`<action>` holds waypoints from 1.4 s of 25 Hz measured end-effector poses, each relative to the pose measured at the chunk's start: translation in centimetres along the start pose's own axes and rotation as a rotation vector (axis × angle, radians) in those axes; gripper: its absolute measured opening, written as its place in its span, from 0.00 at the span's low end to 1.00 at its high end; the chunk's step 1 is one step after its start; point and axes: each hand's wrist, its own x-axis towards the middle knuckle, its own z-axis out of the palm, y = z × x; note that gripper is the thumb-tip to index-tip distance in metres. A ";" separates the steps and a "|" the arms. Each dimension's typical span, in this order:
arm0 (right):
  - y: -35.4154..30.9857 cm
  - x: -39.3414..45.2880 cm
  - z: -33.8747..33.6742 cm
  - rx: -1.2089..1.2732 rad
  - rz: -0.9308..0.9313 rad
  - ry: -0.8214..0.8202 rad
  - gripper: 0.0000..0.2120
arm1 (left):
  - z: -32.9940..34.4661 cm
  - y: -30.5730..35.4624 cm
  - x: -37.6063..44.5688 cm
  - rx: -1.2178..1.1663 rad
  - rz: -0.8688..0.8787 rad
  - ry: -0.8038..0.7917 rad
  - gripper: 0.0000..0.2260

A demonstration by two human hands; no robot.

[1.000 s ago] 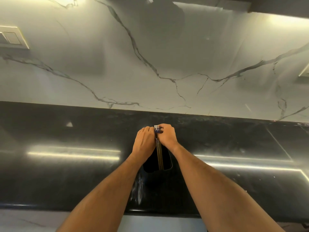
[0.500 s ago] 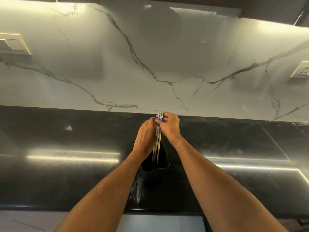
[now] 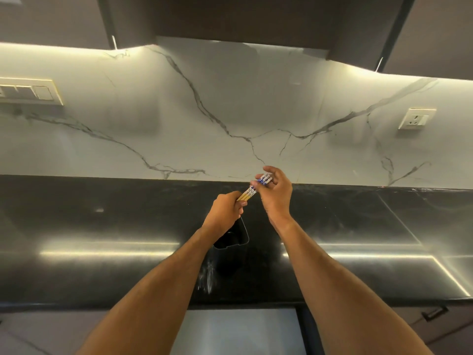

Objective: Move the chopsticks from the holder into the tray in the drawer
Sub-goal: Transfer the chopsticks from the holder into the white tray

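A bundle of chopsticks with tan shafts and blue-and-white patterned tops hangs in the air above the black counter, tilted up to the right. My left hand is closed around the shafts. The fingers of my right hand pinch the patterned tops. Under my left wrist stands the black holder, its opening dark and partly hidden by my arm. The chopsticks' lower ends are hidden inside my left fist. No tray shows.
The glossy black counter runs along a white marble wall with a switch plate on the left and a socket on the right. Dark cabinets hang overhead. A pale drawer opening sits below the counter's front edge.
Both hands have lifted the chopsticks up out of the holder and tilted them to the right. The camera has tipped upward, showing the overhead cabinets.
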 end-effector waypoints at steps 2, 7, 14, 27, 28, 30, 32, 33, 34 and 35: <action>0.1 -1.7 -1.0 -0.160 -0.062 0.009 0.17 | -0.6 0.3 -1.9 0.113 0.007 -0.030 0.08; 0.7 -6.4 -2.2 -0.249 -0.052 0.014 0.16 | -0.4 0.2 -6.3 0.220 -0.022 -0.143 0.07; 1.7 -11.6 -4.5 -0.268 0.036 -0.130 0.09 | -0.1 -2.0 -10.4 0.388 -0.041 -0.215 0.05; 3.6 -19.0 -6.6 -1.258 -0.181 -0.870 0.12 | 6.2 -7.4 -17.5 0.731 0.007 -0.436 0.07; 4.4 -19.7 -6.5 -1.262 -0.157 -0.899 0.10 | 6.9 -7.6 -18.0 0.727 0.021 -0.416 0.07; 6.3 -21.0 -6.4 -1.268 -0.115 -0.945 0.08 | 8.2 -8.2 -19.0 0.704 0.042 -0.393 0.08; 8.2 -22.0 -6.8 -1.270 -0.102 -0.953 0.08 | 9.3 -9.0 -20.1 0.684 0.032 -0.400 0.08; 9.4 -22.5 -7.2 -1.260 -0.081 -0.962 0.08 | 10.0 -9.7 -20.7 0.680 0.018 -0.416 0.07; 10.6 -23.0 -7.7 -1.252 -0.047 -0.979 0.08 | 10.6 -10.6 -21.4 0.677 -0.005 -0.440 0.06; 11.9 -23.6 -8.3 -1.245 -0.003 -0.996 0.07 | 11.3 -11.5 -22.3 0.676 -0.038 -0.463 0.06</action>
